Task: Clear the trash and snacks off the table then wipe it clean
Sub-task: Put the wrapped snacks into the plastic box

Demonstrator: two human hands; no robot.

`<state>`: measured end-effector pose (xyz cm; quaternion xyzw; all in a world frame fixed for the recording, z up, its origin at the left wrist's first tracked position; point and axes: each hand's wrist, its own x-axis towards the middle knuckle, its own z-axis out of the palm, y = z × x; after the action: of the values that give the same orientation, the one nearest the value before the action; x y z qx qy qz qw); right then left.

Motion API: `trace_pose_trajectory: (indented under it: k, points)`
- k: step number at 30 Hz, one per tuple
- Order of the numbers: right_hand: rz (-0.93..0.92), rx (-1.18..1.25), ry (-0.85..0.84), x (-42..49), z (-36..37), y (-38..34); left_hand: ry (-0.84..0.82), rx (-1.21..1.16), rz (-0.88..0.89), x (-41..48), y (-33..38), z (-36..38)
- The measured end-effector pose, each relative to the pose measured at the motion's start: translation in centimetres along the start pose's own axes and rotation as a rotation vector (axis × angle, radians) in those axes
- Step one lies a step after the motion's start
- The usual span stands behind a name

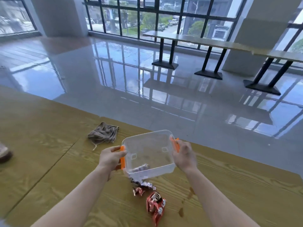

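Observation:
I hold a clear plastic box with orange side latches above the wooden table, tilted toward me. My left hand grips its left latch side and my right hand grips its right latch side. A dark snack wrapper lies inside the box at its lower near edge. On the table just below the box lie a silvery crumpled wrapper, a small red wrapper and a larger red snack packet. A brown-grey cloth lies crumpled on the table, up and left of the box.
Brown spill stains mark the table right of the packets. Some brownish object shows at the left edge. The table's far edge runs diagonally; beyond it are glossy floor, a long table on black pedestal legs and windows.

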<state>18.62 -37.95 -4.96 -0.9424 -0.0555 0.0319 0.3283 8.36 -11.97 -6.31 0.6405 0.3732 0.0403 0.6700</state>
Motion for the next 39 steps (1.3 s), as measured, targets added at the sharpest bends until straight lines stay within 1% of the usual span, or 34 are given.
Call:
trace_pose_trajectory:
  k: [5, 10, 14, 17, 20, 25, 32, 37, 39]
  points:
    - [-0.109, 0.024, -0.074, -1.2, 5.1, -7.3, 0.08, -0.04, -0.006, 0.6, 0.0, -9.3]
    - [-0.197, 0.056, -0.1, -2.1, 9.2, -12.9, 0.152, -0.085, 0.015, 0.6, -0.3, -16.4]
    - [-0.244, 0.028, -0.173, -3.3, 12.2, -16.0, 0.222, -0.107, -0.006, 0.4, -1.9, -20.6]
    - [-0.241, 0.003, -0.236, -4.5, 14.6, -16.7, 0.274, -0.109, -0.047, 0.3, -3.6, -22.6]
    - [-0.202, -0.014, -0.261, -5.6, 16.6, -16.4, 0.297, -0.103, -0.079, 0.3, -4.9, -23.5]
    - [-0.14, 0.006, -0.246, -6.6, 17.7, -15.2, 0.299, -0.077, -0.091, 0.4, -6.2, -23.1]
    - [-0.088, 0.066, -0.237, -7.2, 17.7, -13.2, 0.291, -0.043, -0.049, 0.3, -6.3, -21.8]
    - [-0.093, 0.067, -0.271, -7.2, 17.5, -12.2, 0.29, -0.035, -0.026, -0.2, -6.6, -21.3]
    - [-0.109, 0.069, -0.28, -7.1, 17.1, -12.1, 0.295, 0.01, -0.02, -0.3, -6.5, -21.2]
